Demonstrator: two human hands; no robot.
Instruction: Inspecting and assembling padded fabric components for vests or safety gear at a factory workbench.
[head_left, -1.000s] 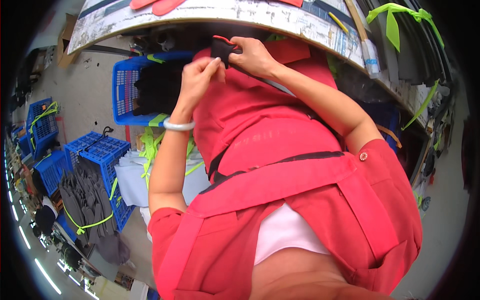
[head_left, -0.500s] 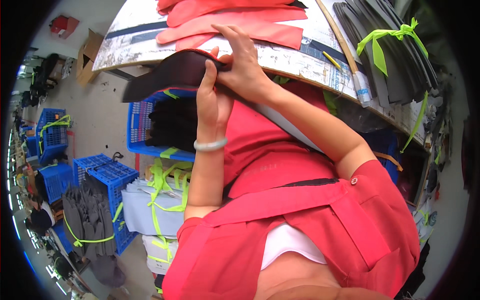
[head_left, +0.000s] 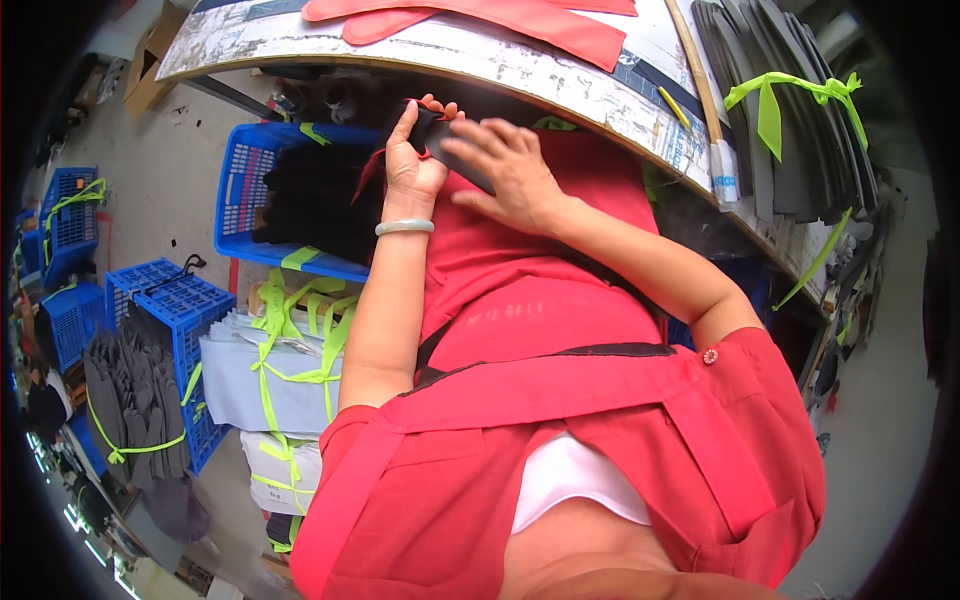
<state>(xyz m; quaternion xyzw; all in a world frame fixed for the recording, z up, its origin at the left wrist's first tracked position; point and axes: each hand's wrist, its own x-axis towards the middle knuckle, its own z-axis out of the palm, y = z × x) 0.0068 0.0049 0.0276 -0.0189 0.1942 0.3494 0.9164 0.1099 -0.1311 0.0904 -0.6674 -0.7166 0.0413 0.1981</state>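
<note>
My left hand [head_left: 412, 168], with a pale bangle on its wrist, is closed around a black fabric piece [head_left: 432, 128] with red edging. Part of the piece hangs left of the palm, and the rest runs toward my right hand as a dark, blurred strip. My right hand [head_left: 512, 178] is beside it with fingers spread, slightly smeared by motion and close to the strip. Both hands are in front of my red apron [head_left: 550, 260], just below the table edge. Several coral-red fabric strips [head_left: 500, 28] lie on the table.
A worn white table [head_left: 420, 50] crosses the top. On its right are a wooden stick [head_left: 697, 80], a yellow pen-like thing [head_left: 674, 106] and tied grey strips [head_left: 790, 120]. A blue basket [head_left: 235, 190] of black pieces stands lower left, near tied pale-blue bundles [head_left: 245, 365].
Both hands have come down from the table edge toward my body. The black piece, stretched out leftward before, is now drawn in and bunched at my left hand. My right fingers have spread.
</note>
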